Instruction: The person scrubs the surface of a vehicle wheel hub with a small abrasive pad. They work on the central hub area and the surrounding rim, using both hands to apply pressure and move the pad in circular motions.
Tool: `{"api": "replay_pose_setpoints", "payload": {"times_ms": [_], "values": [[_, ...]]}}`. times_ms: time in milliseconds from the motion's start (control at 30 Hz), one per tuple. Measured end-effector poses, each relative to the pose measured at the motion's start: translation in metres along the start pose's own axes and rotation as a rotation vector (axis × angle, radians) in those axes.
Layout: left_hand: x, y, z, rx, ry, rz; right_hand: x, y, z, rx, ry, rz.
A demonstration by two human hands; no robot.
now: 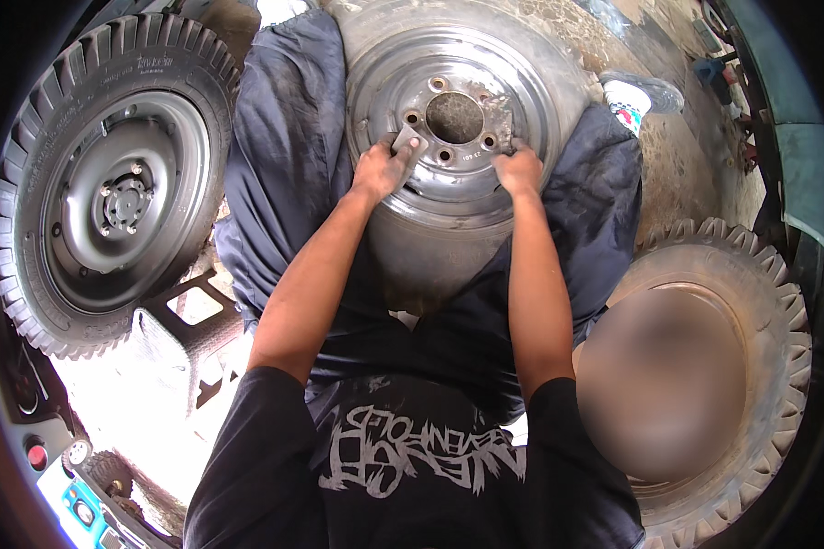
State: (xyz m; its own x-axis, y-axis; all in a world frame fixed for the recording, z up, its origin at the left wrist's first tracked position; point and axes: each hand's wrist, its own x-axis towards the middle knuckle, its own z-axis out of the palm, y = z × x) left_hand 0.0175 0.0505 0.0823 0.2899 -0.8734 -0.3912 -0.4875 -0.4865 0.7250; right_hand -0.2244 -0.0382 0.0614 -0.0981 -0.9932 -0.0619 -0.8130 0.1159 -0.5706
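Note:
A glossy steel wheel rim (453,199), fitted in a tyre (426,264), lies between my legs. It has a round centre hole (454,118) with several bolt holes around it. My left hand (382,168) is on the left of the disc and pinches a small grey sheet (412,143), apparently sandpaper, under the thumb. On the opposite side, my right hand (520,170) touches the disc with its fingers bent. Whether anything is under those fingertips is hidden. A dull, patchy area (500,113) shows on the disc just above my right hand.
At the left stands a lug-treaded tyre on a dark rim (130,199). Another treaded tyre (772,384) is at the lower right, its middle blurred. A perforated metal piece (192,329) sits at my left. Vehicle panels (807,171) edge the right side, above a stained floor (693,165).

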Motion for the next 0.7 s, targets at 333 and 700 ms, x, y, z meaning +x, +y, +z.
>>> {"api": "replay_pose_setpoints", "payload": {"times_ms": [333,700], "values": [[0.0,0.007,0.002,-0.038,-0.027,0.034,-0.037,-0.032,-0.055,0.068,-0.42,0.248],[-0.001,0.008,-0.001,-0.077,-0.035,0.061,-0.042,-0.035,-0.048,-0.217,-0.245,0.015]]}}
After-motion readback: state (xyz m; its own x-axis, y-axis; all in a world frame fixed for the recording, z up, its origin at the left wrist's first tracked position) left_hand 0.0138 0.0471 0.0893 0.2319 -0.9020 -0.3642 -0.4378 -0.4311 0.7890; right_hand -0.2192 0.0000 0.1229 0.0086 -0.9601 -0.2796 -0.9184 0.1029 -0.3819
